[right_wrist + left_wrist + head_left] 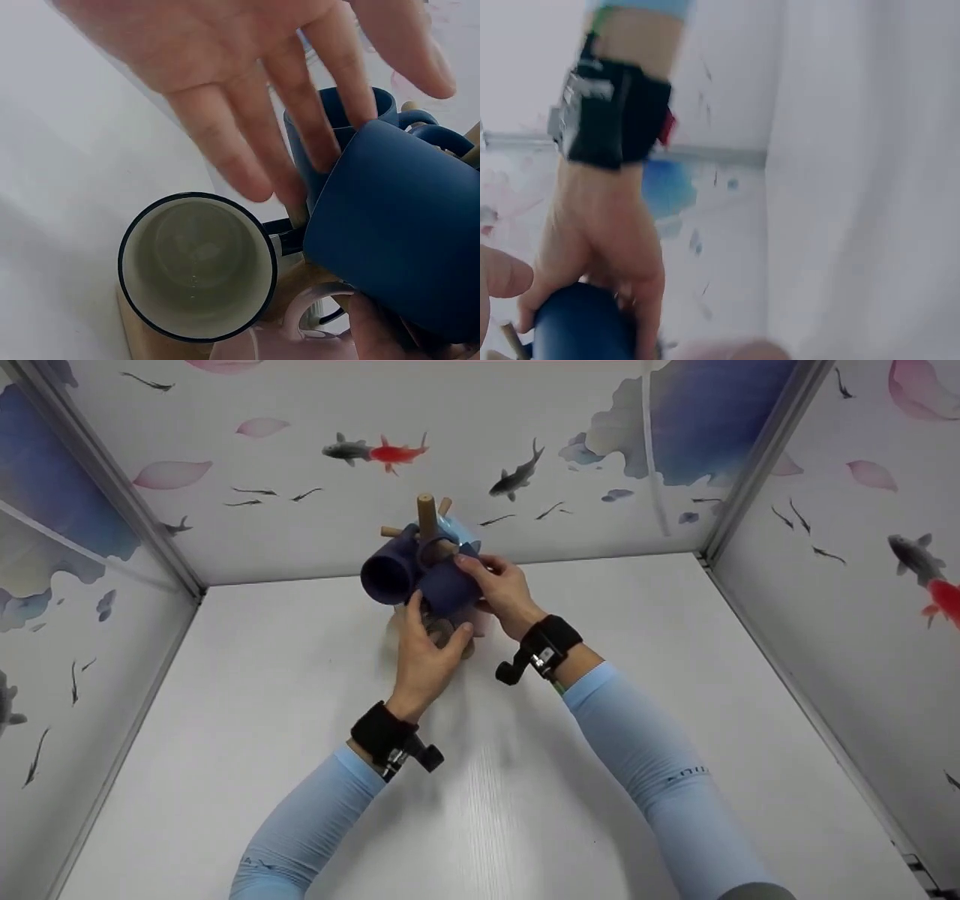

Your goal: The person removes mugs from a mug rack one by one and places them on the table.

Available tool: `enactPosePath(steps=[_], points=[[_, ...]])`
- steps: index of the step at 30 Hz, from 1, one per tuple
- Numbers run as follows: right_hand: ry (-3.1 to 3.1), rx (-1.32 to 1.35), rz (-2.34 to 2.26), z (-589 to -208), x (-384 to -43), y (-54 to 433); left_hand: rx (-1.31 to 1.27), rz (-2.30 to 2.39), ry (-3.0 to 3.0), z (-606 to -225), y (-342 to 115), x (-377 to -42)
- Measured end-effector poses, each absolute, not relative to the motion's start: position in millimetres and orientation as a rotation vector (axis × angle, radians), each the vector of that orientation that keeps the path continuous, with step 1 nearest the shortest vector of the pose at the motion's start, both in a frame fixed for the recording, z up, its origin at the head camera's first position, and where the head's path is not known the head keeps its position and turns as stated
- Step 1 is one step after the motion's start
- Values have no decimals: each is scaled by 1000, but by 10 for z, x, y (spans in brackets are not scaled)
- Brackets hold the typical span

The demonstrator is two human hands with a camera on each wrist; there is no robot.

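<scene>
My right hand [512, 594] grips a dark blue mug [448, 586] on a wooden mug tree [427, 516], thumb and fingers on opposite sides of it. My left hand [429, 656] is close below that mug. In the right wrist view the left palm [225, 45] shows, its fingers stretched toward the mug and apparently touching its edge. A second dark blue mug [386, 577] hangs to the left, its mouth facing me. Lower on the tree hangs a white mug [199, 262] with a dark rim, beside a pink mug [277, 343]. The gripped mug's handle is hidden in the head view.
Behind the dark mugs hangs a light blue mug [461, 530]. Wooden pegs [391, 532] stick out near the top of the tree. It stands at the back of a white table [480, 780], near a back wall [450, 405] printed with fish. Side walls [862, 547] flank the table.
</scene>
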State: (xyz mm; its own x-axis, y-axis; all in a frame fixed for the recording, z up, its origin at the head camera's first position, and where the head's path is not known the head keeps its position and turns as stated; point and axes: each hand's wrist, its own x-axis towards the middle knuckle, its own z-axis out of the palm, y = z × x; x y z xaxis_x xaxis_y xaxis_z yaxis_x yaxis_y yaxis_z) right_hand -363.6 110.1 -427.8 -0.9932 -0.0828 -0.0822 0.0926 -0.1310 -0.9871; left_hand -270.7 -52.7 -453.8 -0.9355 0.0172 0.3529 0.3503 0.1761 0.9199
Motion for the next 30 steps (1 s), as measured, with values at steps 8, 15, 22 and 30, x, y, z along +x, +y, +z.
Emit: enactPosePath(steps=[8,15,22,30], points=[[1994,-3,-2260,-4251,-3633,1142,40,-2460,-1914,-4412,-413,-2869],[1982,5,-2244,-4253,-3623,1167,113,-2793,-1602,-4386,-362,-3045],[1946,-30,-2228,-4222,-3607,1199,102,-2909,-1433,-4391,-335,-3156],[1974,-58,-2193,-4201,-3596,1252,97,-2934,-1446,-4386,-349,-3164]])
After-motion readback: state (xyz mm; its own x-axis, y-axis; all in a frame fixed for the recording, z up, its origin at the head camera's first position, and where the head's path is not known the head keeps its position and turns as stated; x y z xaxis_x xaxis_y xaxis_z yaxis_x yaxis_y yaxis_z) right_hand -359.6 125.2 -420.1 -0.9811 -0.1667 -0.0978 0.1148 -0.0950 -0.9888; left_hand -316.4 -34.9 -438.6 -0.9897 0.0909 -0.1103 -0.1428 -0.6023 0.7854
